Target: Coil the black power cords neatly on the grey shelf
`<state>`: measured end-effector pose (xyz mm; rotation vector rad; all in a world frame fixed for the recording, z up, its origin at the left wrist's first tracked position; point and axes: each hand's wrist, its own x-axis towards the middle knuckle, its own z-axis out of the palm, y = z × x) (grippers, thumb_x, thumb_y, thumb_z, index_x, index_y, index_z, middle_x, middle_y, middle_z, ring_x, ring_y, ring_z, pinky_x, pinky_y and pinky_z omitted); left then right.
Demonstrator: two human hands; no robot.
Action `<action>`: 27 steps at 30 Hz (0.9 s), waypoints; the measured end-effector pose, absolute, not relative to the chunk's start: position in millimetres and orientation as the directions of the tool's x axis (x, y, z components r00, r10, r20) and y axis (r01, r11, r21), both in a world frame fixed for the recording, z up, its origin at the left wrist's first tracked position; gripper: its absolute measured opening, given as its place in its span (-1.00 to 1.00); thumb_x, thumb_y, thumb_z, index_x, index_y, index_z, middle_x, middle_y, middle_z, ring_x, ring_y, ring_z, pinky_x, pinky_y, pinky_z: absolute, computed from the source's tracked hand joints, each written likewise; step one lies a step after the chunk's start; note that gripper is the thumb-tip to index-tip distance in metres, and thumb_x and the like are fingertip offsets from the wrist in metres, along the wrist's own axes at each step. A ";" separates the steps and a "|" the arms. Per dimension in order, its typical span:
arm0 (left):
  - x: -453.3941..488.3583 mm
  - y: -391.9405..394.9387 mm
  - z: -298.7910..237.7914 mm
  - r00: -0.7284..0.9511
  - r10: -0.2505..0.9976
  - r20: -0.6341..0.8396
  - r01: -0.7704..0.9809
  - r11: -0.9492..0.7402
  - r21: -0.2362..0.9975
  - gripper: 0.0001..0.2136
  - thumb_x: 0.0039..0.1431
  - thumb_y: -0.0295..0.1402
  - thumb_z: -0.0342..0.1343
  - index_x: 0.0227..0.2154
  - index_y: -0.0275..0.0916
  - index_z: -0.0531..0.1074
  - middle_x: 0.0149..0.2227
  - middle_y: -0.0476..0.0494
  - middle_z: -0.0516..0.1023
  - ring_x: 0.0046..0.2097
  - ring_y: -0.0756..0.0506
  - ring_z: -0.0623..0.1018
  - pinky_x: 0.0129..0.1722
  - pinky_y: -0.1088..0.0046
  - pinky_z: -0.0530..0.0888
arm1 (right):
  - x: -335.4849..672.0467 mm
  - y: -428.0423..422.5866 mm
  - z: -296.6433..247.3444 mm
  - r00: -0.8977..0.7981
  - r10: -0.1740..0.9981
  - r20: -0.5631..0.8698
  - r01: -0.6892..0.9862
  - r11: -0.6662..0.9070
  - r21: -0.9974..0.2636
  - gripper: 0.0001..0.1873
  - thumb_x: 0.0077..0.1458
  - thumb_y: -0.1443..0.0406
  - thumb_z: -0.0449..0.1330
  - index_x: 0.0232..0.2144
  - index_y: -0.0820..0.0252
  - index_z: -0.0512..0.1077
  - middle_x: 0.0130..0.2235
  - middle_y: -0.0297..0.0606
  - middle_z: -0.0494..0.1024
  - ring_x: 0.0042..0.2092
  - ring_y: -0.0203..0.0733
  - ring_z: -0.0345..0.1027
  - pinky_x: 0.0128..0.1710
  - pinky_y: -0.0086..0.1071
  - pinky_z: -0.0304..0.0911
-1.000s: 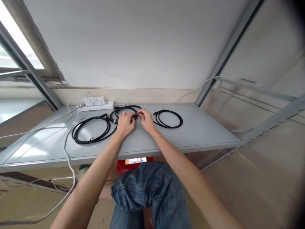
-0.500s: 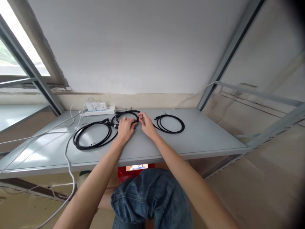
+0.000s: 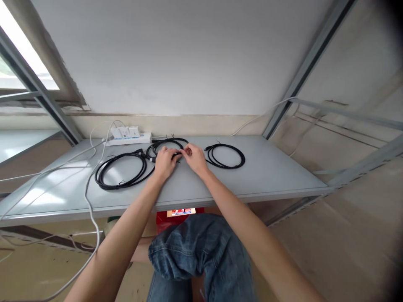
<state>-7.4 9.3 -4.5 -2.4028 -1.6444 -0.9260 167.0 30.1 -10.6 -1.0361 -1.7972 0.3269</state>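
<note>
My left hand (image 3: 166,162) rests over the front of the middle coil of black cable (image 3: 176,139), its fingers closed on a stretch of the cable. Beside it, my right hand (image 3: 195,158) pinches at the same stretch, with its fingertips against those of my left hand. The exact grip between the fingertips is partly hidden. To the left lies another black cable coil (image 3: 144,170), bound with small ties. A third black coil (image 3: 243,158) lies apart on the right. Dark cable plugs (image 3: 141,152) sit between the left and middle coils.
A white power strip (image 3: 145,137) with white adapters stands against the wall at the back left. White cords (image 3: 86,197) trail over the left part of the grey metal shelf (image 3: 277,180). Below its front edge, a lit screen (image 3: 181,212) lies on a red surface (image 3: 162,222).
My right fingertips have closed in on my left ones, and the cable between them sits lower and flatter. The view has tilted slightly. The picture on the lit screen differs.
</note>
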 end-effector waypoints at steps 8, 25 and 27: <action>-6.2 7.9 -2.5 0.236 0.820 0.522 0.867 -0.420 0.267 -0.74 0.48 -0.19 0.05 -0.10 -0.13 0.64 -0.14 -0.22 0.69 0.00 -0.32 0.51 -0.02 0.17 0.39 | 166.4 29.8 -10.4 -0.102 0.769 0.631 0.533 0.578 -0.618 -0.84 0.30 0.20 0.22 -0.33 0.08 0.36 -0.29 -0.29 0.55 -0.29 -0.16 0.39 -0.23 -0.30 0.26; -5.6 10.6 -5.6 0.238 0.823 0.516 0.869 -0.418 0.266 -0.71 0.48 -0.17 0.04 -0.05 -0.15 0.63 -0.12 -0.24 0.70 0.02 -0.34 0.50 -0.01 0.14 0.37 | 168.9 30.0 -12.1 -0.222 0.707 0.671 0.459 0.683 -0.568 -0.84 0.38 0.31 0.05 -0.22 0.08 0.44 -0.13 -0.17 0.58 -0.10 -0.05 0.48 -0.02 -0.24 0.36; -5.5 11.1 -6.0 0.235 0.824 0.516 0.870 -0.415 0.267 -0.71 0.49 -0.17 0.04 -0.04 -0.14 0.64 -0.12 -0.24 0.70 0.01 -0.34 0.50 -0.01 0.14 0.37 | 169.6 28.6 -10.7 -0.233 0.693 0.682 0.452 0.698 -0.556 -0.81 0.37 0.34 0.03 -0.22 0.08 0.45 -0.12 -0.17 0.58 -0.09 -0.05 0.47 -0.02 -0.24 0.36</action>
